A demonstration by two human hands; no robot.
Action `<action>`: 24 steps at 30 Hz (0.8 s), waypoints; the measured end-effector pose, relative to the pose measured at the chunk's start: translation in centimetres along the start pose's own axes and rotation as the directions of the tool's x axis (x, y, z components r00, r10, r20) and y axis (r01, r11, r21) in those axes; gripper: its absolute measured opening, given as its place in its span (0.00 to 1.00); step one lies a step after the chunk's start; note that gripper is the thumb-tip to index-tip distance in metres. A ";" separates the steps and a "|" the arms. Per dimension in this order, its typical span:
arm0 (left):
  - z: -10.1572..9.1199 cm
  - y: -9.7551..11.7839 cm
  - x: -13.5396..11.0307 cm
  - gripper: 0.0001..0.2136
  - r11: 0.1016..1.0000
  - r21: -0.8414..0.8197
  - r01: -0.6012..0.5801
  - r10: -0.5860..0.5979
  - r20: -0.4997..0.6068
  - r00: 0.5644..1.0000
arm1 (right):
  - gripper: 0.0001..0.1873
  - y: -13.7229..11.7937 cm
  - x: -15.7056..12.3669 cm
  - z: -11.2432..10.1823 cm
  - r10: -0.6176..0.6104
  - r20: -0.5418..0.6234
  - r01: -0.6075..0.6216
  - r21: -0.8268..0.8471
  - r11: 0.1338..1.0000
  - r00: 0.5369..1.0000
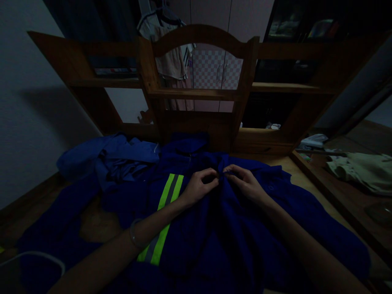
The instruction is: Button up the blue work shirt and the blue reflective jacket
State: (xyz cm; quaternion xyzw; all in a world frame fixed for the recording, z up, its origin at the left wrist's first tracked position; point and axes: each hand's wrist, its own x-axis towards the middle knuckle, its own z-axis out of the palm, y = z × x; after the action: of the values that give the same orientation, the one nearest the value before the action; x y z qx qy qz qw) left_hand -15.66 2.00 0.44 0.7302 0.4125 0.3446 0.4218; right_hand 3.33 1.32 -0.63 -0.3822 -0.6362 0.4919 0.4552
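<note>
A dark blue work jacket (196, 245) with a yellow-green and grey reflective strip (169, 196) lies spread over the wooden surface. My left hand (200, 188) pinches the cloth near the middle of the jacket, thumb and fingers curled together. Close beside it, my right hand (245, 181) pinches the same raised fold from the other side. Only a small gap separates the fingertips. Shadow hides whatever small part lies between them. A pale bracelet (134, 232) circles my left wrist.
Crumpled lighter blue cloth (122, 157) lies at the left. Behind the jacket rises a wooden shelf frame (196, 94). Beige folded cloth (361, 169) rests at the right. Clothes on hangers (171, 61) and a checkered cabinet (208, 69) stand beyond. A white cable (39, 254) runs at lower left.
</note>
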 end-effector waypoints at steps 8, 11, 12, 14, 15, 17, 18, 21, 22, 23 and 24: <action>0.2 0.2 -0.3 0.11 0.995 -0.099 -0.017 0.016 -0.012 1.000 | 0.07 -1.2 -0.3 -0.4 -0.113 0.028 0.116 -0.175 0.978 0.993; 0.0 1.1 -0.4 0.23 0.987 -0.140 -0.077 0.068 -0.070 0.995 | 0.07 -1.2 -0.3 -0.4 -0.112 0.019 0.114 -0.170 0.979 0.994; -0.1 1.3 -0.5 0.24 0.989 -0.105 -0.106 0.099 -0.071 0.993 | 0.07 -1.2 -0.3 -0.4 -0.109 0.024 0.111 -0.164 0.980 0.994; -0.6 1.7 -0.6 0.23 0.984 0.001 -0.177 0.177 -0.047 0.983 | 0.07 -1.2 -0.3 -0.3 -0.100 0.036 0.104 -0.149 0.983 0.994; -0.8 1.8 -0.7 0.24 0.974 0.053 -0.218 0.220 -0.031 0.975 | 0.07 -1.2 -0.3 -0.3 -0.097 0.040 0.101 -0.141 0.985 0.995; -1.3 1.8 -0.7 0.27 0.941 0.149 -0.304 0.307 -0.001 0.952 | 0.07 -1.3 -0.3 -0.3 -0.089 0.041 0.094 -0.127 0.987 0.995; -1.5 1.7 -0.7 0.29 0.919 0.195 -0.342 0.345 0.018 0.938 | 0.07 -1.3 -0.4 -0.3 -0.085 0.041 0.089 -0.121 0.989 0.996; -2.0 1.3 -0.7 0.23 0.852 0.311 -0.421 0.412 0.097 0.906 | 0.07 -1.3 -0.5 -0.3 -0.076 0.047 0.081 -0.110 0.991 0.996; -2.1 1.2 -0.6 0.18 0.837 0.337 -0.432 0.418 0.116 0.901 | 0.08 -1.3 -0.5 -0.3 -0.074 0.052 0.079 -0.111 0.991 0.996; -2.3 1.0 -0.6 0.15 0.826 0.357 -0.437 0.421 0.127 0.898 | 0.08 -1.4 -0.5 -0.3 -0.072 0.058 0.078 -0.113 0.990 0.996; -2.4 0.9 -0.6 0.12 0.820 0.371 -0.436 0.418 0.131 0.899 | 0.08 -1.4 -0.6 -0.3 -0.071 0.067 0.079 -0.117 0.990 0.995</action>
State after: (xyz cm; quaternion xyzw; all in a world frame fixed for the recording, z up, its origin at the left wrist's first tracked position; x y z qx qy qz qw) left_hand -17.69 2.01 2.17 0.8805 0.2895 0.3247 0.1882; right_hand 3.74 0.55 0.65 -0.3690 -0.6923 0.4472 0.4296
